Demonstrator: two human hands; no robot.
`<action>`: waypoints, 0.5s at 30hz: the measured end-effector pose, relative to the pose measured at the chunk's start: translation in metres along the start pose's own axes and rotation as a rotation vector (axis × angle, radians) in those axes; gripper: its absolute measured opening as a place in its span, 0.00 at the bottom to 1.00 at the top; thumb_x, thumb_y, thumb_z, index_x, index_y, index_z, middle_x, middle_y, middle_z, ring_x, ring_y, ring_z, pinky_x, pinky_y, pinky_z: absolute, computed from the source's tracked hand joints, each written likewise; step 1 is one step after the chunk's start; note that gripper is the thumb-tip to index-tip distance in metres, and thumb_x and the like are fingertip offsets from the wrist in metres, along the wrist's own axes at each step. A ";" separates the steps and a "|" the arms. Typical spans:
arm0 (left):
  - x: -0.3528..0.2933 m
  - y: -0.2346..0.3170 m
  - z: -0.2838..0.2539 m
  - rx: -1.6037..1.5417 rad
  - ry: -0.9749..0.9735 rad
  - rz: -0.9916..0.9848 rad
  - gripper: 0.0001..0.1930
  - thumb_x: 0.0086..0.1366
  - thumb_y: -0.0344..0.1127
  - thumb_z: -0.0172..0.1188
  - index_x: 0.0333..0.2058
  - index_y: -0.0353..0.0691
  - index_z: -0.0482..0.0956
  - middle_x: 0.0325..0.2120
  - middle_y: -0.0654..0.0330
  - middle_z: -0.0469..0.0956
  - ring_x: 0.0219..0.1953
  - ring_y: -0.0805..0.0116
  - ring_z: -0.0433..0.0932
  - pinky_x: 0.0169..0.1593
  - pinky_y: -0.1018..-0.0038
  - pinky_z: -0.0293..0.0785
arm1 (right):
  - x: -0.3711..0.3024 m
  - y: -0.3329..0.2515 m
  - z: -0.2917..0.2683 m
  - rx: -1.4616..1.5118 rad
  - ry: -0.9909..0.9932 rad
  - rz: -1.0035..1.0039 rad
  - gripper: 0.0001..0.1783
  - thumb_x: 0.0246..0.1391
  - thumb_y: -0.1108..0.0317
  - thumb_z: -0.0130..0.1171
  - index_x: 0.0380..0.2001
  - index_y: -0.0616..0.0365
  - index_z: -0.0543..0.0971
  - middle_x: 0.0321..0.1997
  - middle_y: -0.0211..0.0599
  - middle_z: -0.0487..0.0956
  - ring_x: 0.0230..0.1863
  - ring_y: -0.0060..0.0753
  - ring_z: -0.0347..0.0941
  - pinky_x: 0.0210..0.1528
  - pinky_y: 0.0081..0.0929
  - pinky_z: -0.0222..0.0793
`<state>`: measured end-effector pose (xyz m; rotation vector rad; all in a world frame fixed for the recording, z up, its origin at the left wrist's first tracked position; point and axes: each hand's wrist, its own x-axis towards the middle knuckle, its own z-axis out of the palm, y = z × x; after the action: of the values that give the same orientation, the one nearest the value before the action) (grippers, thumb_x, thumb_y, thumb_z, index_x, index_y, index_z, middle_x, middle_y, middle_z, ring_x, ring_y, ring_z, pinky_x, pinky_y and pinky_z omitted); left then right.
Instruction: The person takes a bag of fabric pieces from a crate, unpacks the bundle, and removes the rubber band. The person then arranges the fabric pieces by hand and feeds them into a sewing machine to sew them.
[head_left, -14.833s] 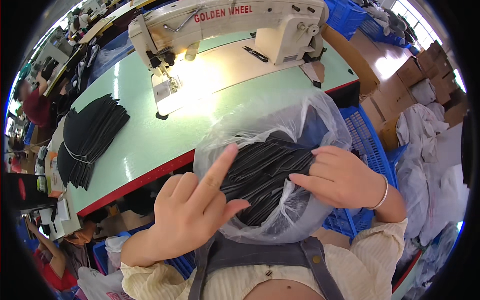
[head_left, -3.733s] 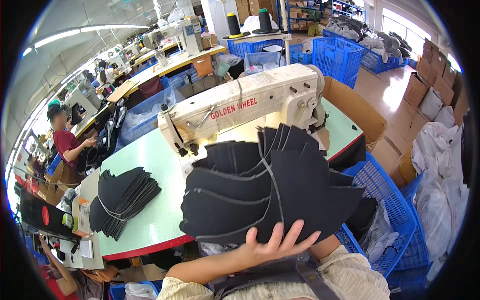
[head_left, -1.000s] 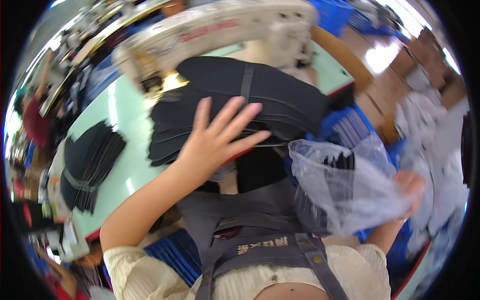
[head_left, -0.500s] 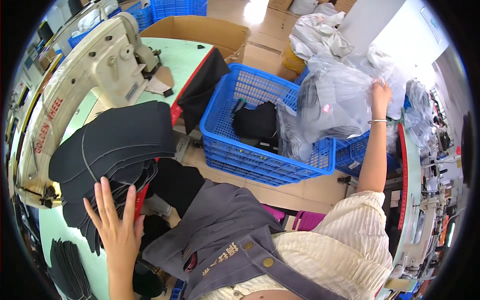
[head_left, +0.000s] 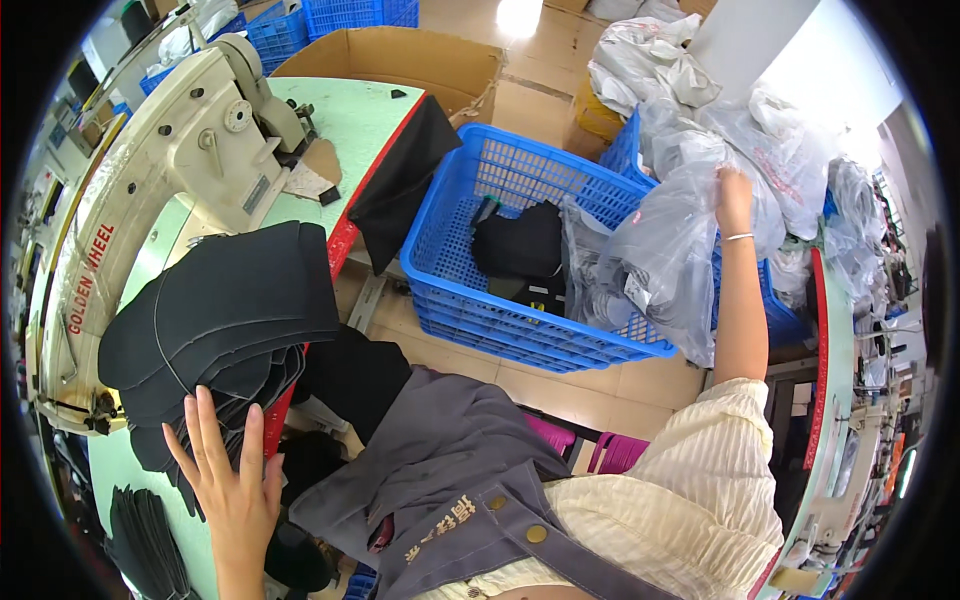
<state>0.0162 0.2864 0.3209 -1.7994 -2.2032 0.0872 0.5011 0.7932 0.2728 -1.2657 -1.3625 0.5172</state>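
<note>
My left hand (head_left: 222,490) is spread flat, fingers apart, against the lower edge of a stack of black fabric pieces (head_left: 225,300) tied round with a thin cord. The stack lies on the pale green sewing table, in front of a cream sewing machine (head_left: 190,130). With my arm stretched out, my right hand (head_left: 735,198) grips the gathered top of a clear plastic bag (head_left: 672,245). Greyish flat pieces show through it. The bag hangs over the right end of a blue plastic crate (head_left: 540,345), where a bundle of black fabric (head_left: 518,240) lies.
Several white and clear plastic bags (head_left: 650,60) are heaped beyond the crate. An open cardboard box (head_left: 400,65) stands behind the table's far end. A smaller black bundle (head_left: 145,540) lies at the near left. Another red-edged table (head_left: 835,370) runs along the right.
My right hand has moved slightly left, and the bag in it has sunk lower and narrowed over the crate's end. My left hand stays spread on the fabric stack.
</note>
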 end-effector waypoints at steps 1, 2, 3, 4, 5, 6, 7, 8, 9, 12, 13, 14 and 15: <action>0.000 -0.001 0.000 0.000 0.009 0.004 0.38 0.50 0.35 0.66 0.62 0.52 0.64 0.65 0.38 0.51 0.66 0.38 0.52 0.66 0.38 0.42 | 0.002 -0.004 0.004 0.004 -0.002 0.002 0.07 0.48 0.69 0.51 0.23 0.61 0.75 0.22 0.31 0.72 0.24 0.26 0.66 0.26 0.28 0.59; -0.001 -0.002 0.000 0.004 0.008 0.002 0.38 0.50 0.35 0.66 0.62 0.52 0.64 0.65 0.38 0.51 0.66 0.38 0.52 0.66 0.38 0.42 | 0.007 -0.008 0.009 0.149 -0.068 0.106 0.06 0.48 0.70 0.50 0.23 0.60 0.75 0.22 0.32 0.72 0.24 0.27 0.67 0.26 0.28 0.61; -0.002 -0.003 0.000 -0.006 0.035 0.001 0.37 0.51 0.35 0.66 0.61 0.51 0.64 0.65 0.38 0.51 0.66 0.38 0.52 0.66 0.38 0.42 | 0.010 -0.014 0.012 0.294 -0.134 0.209 0.05 0.48 0.72 0.49 0.23 0.59 0.75 0.23 0.33 0.73 0.24 0.28 0.67 0.27 0.27 0.63; -0.003 -0.004 -0.001 -0.006 0.052 -0.004 0.36 0.51 0.35 0.66 0.61 0.50 0.64 0.65 0.38 0.51 0.66 0.38 0.52 0.66 0.38 0.42 | 0.003 -0.027 0.026 0.304 -0.143 0.220 0.05 0.48 0.72 0.49 0.23 0.59 0.75 0.23 0.33 0.73 0.24 0.28 0.67 0.27 0.27 0.63; -0.004 -0.005 -0.002 0.010 0.037 -0.012 0.36 0.51 0.35 0.66 0.61 0.50 0.64 0.65 0.38 0.51 0.66 0.38 0.52 0.66 0.38 0.42 | -0.016 -0.052 0.051 0.396 -0.178 0.245 0.05 0.45 0.74 0.49 0.20 0.59 0.73 0.21 0.32 0.71 0.23 0.28 0.66 0.27 0.27 0.63; 0.000 -0.001 -0.003 0.008 0.054 -0.011 0.35 0.52 0.35 0.65 0.60 0.49 0.65 0.65 0.38 0.51 0.66 0.37 0.52 0.66 0.38 0.43 | -0.030 -0.069 0.059 0.480 -0.186 0.262 0.05 0.42 0.77 0.49 0.17 0.59 0.72 0.19 0.31 0.69 0.22 0.27 0.65 0.27 0.27 0.63; 0.001 -0.002 -0.004 -0.001 0.071 -0.021 0.34 0.53 0.35 0.64 0.60 0.47 0.65 0.65 0.38 0.51 0.66 0.37 0.52 0.66 0.38 0.43 | -0.038 -0.078 0.070 0.478 -0.182 0.262 0.05 0.42 0.77 0.49 0.17 0.59 0.72 0.19 0.31 0.69 0.22 0.27 0.65 0.27 0.27 0.63; 0.000 -0.004 -0.004 0.000 0.069 -0.024 0.34 0.53 0.35 0.64 0.60 0.47 0.65 0.65 0.38 0.51 0.66 0.37 0.52 0.66 0.38 0.43 | -0.045 -0.085 0.083 0.552 -0.282 0.272 0.04 0.41 0.77 0.49 0.17 0.59 0.71 0.19 0.32 0.69 0.22 0.29 0.66 0.27 0.28 0.65; -0.001 -0.007 -0.004 0.022 0.071 -0.016 0.34 0.54 0.33 0.63 0.61 0.45 0.63 0.66 0.38 0.50 0.67 0.37 0.51 0.66 0.40 0.42 | -0.051 -0.090 0.097 0.628 -0.385 0.282 0.05 0.40 0.78 0.48 0.17 0.58 0.71 0.19 0.33 0.69 0.22 0.31 0.66 0.28 0.29 0.66; -0.002 -0.013 -0.005 0.044 0.089 -0.008 0.35 0.55 0.33 0.60 0.62 0.43 0.60 0.66 0.39 0.49 0.67 0.36 0.50 0.67 0.41 0.42 | -0.064 -0.065 0.145 0.873 -0.517 0.477 0.05 0.41 0.79 0.48 0.24 0.60 0.72 0.22 0.37 0.72 0.25 0.34 0.69 0.32 0.32 0.69; -0.002 -0.014 -0.006 0.045 0.104 -0.007 0.34 0.56 0.33 0.59 0.62 0.42 0.60 0.66 0.38 0.49 0.67 0.36 0.50 0.67 0.41 0.42 | -0.073 -0.047 0.165 0.909 -0.498 0.496 0.05 0.43 0.78 0.48 0.26 0.59 0.72 0.24 0.37 0.73 0.27 0.35 0.71 0.33 0.33 0.71; -0.004 -0.015 -0.008 0.053 0.096 -0.013 0.34 0.56 0.33 0.59 0.62 0.42 0.60 0.66 0.38 0.49 0.67 0.36 0.50 0.67 0.41 0.42 | -0.086 -0.032 0.185 0.780 -0.467 0.496 0.03 0.49 0.72 0.52 0.29 0.59 0.73 0.26 0.37 0.75 0.28 0.34 0.72 0.32 0.34 0.71; -0.004 -0.013 -0.010 0.012 0.100 -0.038 0.32 0.57 0.34 0.60 0.61 0.43 0.61 0.65 0.37 0.50 0.67 0.35 0.51 0.66 0.39 0.43 | -0.089 0.005 0.195 0.728 -0.537 0.347 0.10 0.53 0.64 0.57 0.33 0.59 0.73 0.28 0.36 0.76 0.28 0.33 0.73 0.30 0.34 0.72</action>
<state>0.0069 0.2782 0.3327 -1.7167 -2.1610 0.0020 0.3075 0.7867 0.1807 -0.7670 -1.1902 1.5248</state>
